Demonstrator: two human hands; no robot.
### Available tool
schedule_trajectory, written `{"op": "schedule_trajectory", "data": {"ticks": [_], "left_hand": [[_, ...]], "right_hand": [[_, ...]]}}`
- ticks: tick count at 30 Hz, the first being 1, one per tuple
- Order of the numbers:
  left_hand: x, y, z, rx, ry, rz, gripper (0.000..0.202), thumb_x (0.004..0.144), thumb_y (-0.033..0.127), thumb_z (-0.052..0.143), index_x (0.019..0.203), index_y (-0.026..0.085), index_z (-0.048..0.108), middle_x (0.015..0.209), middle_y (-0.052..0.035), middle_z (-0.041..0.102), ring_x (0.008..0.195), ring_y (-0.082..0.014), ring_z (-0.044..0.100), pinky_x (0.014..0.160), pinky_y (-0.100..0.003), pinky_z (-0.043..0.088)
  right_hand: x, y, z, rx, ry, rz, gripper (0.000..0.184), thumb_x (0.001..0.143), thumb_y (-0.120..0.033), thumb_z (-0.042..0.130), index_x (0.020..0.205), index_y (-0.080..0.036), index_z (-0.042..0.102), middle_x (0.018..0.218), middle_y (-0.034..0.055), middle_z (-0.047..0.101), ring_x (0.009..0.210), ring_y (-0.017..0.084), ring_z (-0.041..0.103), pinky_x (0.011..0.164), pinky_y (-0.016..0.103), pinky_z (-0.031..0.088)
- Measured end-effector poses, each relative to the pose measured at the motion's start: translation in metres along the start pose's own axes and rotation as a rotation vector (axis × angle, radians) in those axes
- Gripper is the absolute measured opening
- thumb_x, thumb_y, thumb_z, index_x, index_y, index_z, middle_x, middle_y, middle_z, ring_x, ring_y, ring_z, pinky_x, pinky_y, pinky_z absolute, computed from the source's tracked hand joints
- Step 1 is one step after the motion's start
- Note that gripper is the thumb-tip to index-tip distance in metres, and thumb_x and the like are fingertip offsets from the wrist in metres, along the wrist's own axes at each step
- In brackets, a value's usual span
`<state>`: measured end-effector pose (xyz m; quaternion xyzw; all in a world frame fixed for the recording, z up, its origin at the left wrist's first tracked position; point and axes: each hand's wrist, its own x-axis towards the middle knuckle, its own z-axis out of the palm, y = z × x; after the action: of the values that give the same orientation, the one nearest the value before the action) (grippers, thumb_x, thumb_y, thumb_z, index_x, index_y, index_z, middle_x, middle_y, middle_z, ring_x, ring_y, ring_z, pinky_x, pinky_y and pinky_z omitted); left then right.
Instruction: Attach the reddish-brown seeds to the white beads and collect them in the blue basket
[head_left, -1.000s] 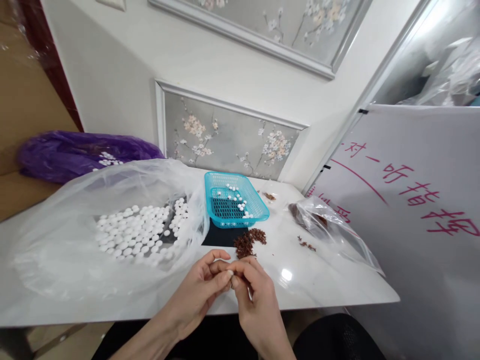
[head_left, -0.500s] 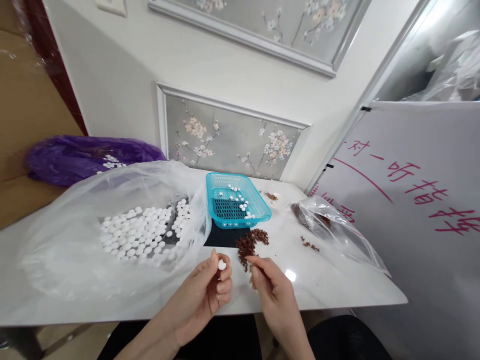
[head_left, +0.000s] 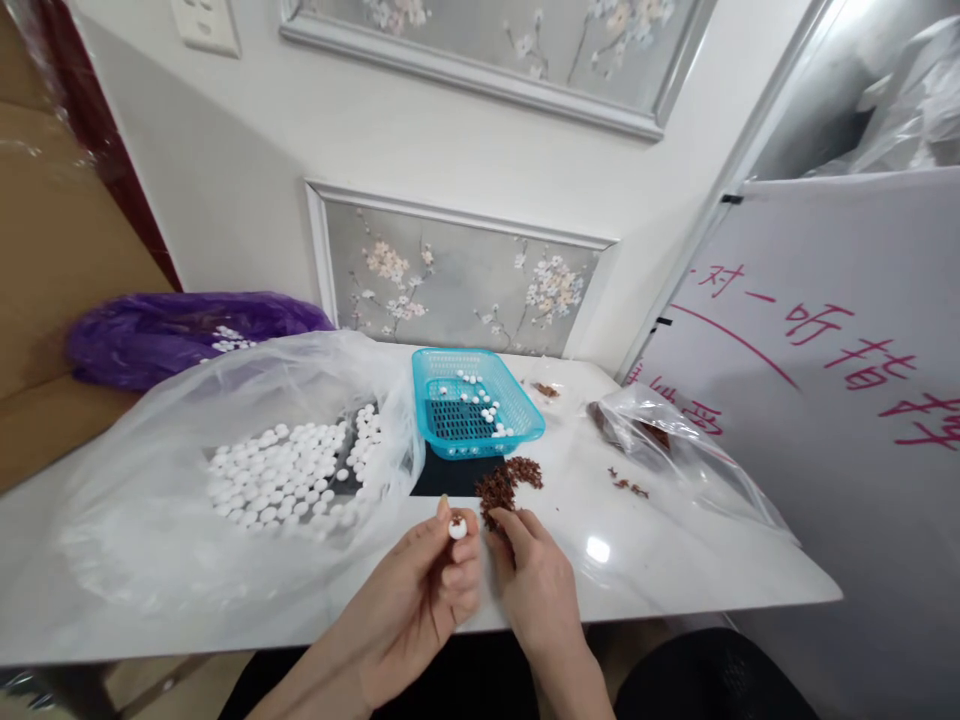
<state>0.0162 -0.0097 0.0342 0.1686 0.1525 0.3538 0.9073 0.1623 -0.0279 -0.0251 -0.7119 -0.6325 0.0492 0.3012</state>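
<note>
My left hand (head_left: 420,590) pinches a small white ball (head_left: 457,531) between thumb and index finger. A tiny brown piece sits on top of the ball. My right hand (head_left: 536,575) is at the near edge of a pile of small brown pieces (head_left: 495,490), its fingers bent together and pointing down; what lies between the fingertips is hidden. Left of my hands, a large clear plastic bag (head_left: 150,500) lies on the table with many white balls (head_left: 277,480) in it. Beyond the pile stands a turquoise plastic basket (head_left: 480,450) with several balls inside.
A black flat sheet (head_left: 450,480) lies partly under the basket. On the right of the white table (head_left: 675,560) are a clear bag of brown pieces (head_left: 652,430) and a few loose ones (head_left: 628,487). A purple bag (head_left: 180,320) rests at the back left, by a cardboard box (head_left: 60,230).
A brown piece now shows on top of the ball in my left hand, where plain white showed before. My right hand's fingers have turned downward at the pile. The view has shifted slightly.
</note>
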Motion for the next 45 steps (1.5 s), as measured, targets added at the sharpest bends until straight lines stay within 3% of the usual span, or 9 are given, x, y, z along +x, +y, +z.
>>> {"op": "schedule_trajectory", "data": {"ticks": [7,10,13,17,21,25,29,35,45], "left_hand": [[0.062,0.042,0.023,0.289,0.271,0.375,0.01,0.086,0.006,0.052,0.086,0.012,0.06,0.09,-0.0054,0.061,0.08,-0.0067,0.061,0.079,-0.015,0.048],[0.077,0.07,0.021,0.353,0.328,0.439,0.018,0.082,0.002,0.054,0.094,0.013,0.06,0.093,-0.0069,0.063,0.09,-0.0127,0.063,0.094,-0.029,0.045],[0.062,0.088,0.015,0.44,0.348,0.467,0.029,0.078,0.006,0.06,0.106,0.013,0.058,0.1,-0.0104,0.065,0.098,-0.0182,0.062,0.097,-0.036,0.042],[0.013,0.109,0.003,0.638,0.346,0.487,0.038,0.071,0.015,0.07,0.108,0.014,0.063,0.11,-0.0119,0.066,0.104,-0.0225,0.06,0.096,-0.035,0.04],[-0.03,0.125,-0.014,1.52,0.462,0.521,0.018,0.075,0.03,0.063,0.086,0.019,0.073,0.088,-0.0053,0.073,0.084,-0.0248,0.063,0.076,-0.032,0.043],[-0.046,0.124,-0.037,1.95,0.511,0.463,0.022,0.074,0.021,0.054,0.081,0.023,0.074,0.086,-0.0057,0.074,0.084,-0.0267,0.063,0.074,-0.032,0.041],[-0.045,0.116,-0.05,2.042,0.52,0.353,0.029,0.07,0.015,0.049,0.084,0.024,0.073,0.092,-0.0075,0.073,0.089,-0.0271,0.062,0.074,-0.031,0.039],[-0.036,0.115,-0.045,2.067,0.444,0.285,0.024,0.068,0.013,0.046,0.069,0.023,0.068,0.078,-0.0049,0.069,0.077,-0.0235,0.059,0.067,-0.029,0.036],[-0.037,0.12,-0.031,2.106,0.509,0.38,0.013,0.083,0.029,0.045,0.084,0.023,0.058,0.071,0.0,0.062,0.064,-0.0188,0.055,0.061,-0.027,0.036]], "right_hand": [[-0.004,0.013,0.015,-0.102,0.055,-0.012,0.025,0.089,-0.024,0.044,0.103,-0.022,0.065,0.103,0.0064,0.068,0.086,0.023,0.068,0.07,0.032,0.052],[-0.005,0.018,0.019,-0.108,0.07,-0.025,0.025,0.09,-0.028,0.044,0.101,-0.022,0.065,0.101,0.0062,0.069,0.084,0.024,0.068,0.069,0.034,0.053],[-0.006,0.018,0.02,-0.101,0.097,-0.042,0.025,0.089,-0.029,0.043,0.1,-0.022,0.065,0.099,0.006,0.069,0.082,0.023,0.069,0.067,0.033,0.053],[-0.006,0.014,0.017,-0.094,0.112,-0.028,0.021,0.089,-0.029,0.044,0.093,-0.025,0.064,0.095,0.004,0.069,0.076,0.021,0.068,0.062,0.03,0.051],[-0.006,0.012,0.015,-0.081,0.087,-0.015,0.022,0.09,-0.03,0.042,0.085,-0.026,0.062,0.09,0.0028,0.067,0.07,0.019,0.067,0.056,0.028,0.048],[-0.007,0.012,0.016,-0.099,0.096,-0.027,0.025,0.091,-0.029,0.038,0.081,-0.025,0.061,0.089,0.0032,0.064,0.062,0.018,0.064,0.051,0.027,0.045],[-0.007,0.013,0.014,-0.06,0.133,-0.027,0.024,0.092,-0.03,0.037,0.082,-0.025,0.058,0.09,0.004,0.062,0.062,0.017,0.064,0.051,0.027,0.045],[-0.006,0.007,0.009,0.003,0.161,0.018,0.022,0.091,-0.031,0.037,0.082,-0.024,0.056,0.086,0.0046,0.066,0.064,0.02,0.064,0.055,0.029,0.045],[0.002,0.013,0.002,0.168,0.191,0.015,0.018,0.087,-0.02,0.038,0.088,-0.02,0.056,0.083,0.0061,0.064,0.072,0.02,0.062,0.066,0.031,0.049]]}}
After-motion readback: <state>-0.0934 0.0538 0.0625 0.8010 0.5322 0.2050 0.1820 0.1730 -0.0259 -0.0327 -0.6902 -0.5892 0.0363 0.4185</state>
